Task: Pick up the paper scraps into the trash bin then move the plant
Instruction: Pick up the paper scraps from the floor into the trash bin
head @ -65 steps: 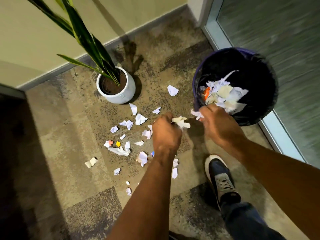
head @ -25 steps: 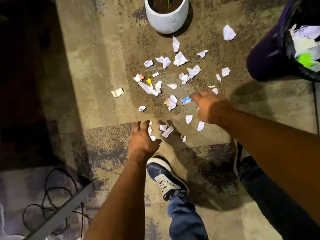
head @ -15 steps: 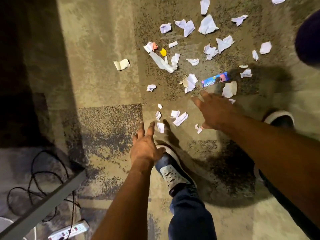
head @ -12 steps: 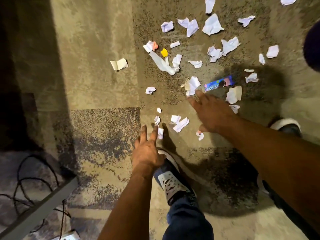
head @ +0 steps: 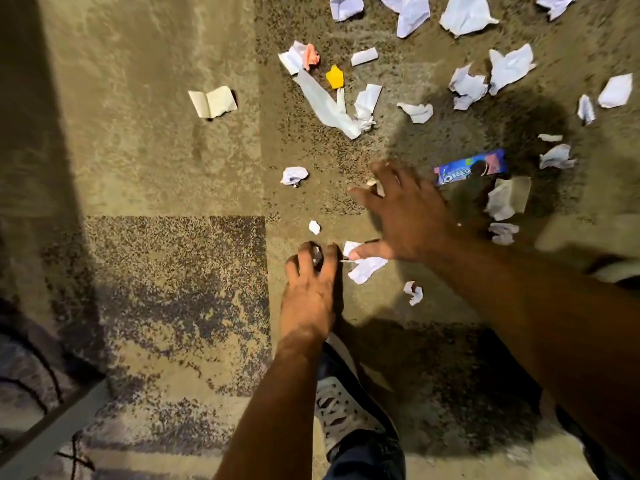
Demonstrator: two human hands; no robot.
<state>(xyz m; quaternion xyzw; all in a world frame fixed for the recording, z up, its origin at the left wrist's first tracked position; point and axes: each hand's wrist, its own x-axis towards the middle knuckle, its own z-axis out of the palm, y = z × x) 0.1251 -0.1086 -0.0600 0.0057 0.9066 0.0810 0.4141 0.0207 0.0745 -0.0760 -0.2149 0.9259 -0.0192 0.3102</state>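
white scrap [head: 316,254] shows between parted left fingers [head: 306,262], right fingers [head: 387,175] spread over paper scraps [head: 367,268].

Crumpled white paper scraps [head: 465,13] on speckled tan-and-brown carpet [head: 138,133] below me.
Upper centre, a small yellow paper scrap [head: 334,76]; right, a blue-and-pink biscuit wrapper [head: 471,167].

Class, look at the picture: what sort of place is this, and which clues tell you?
Probably an indoor room, perhaps an office: patterned carpet tiles cover the floor, black cables lie beside a grey bar at lower left, and paper scraps litter the carpet.
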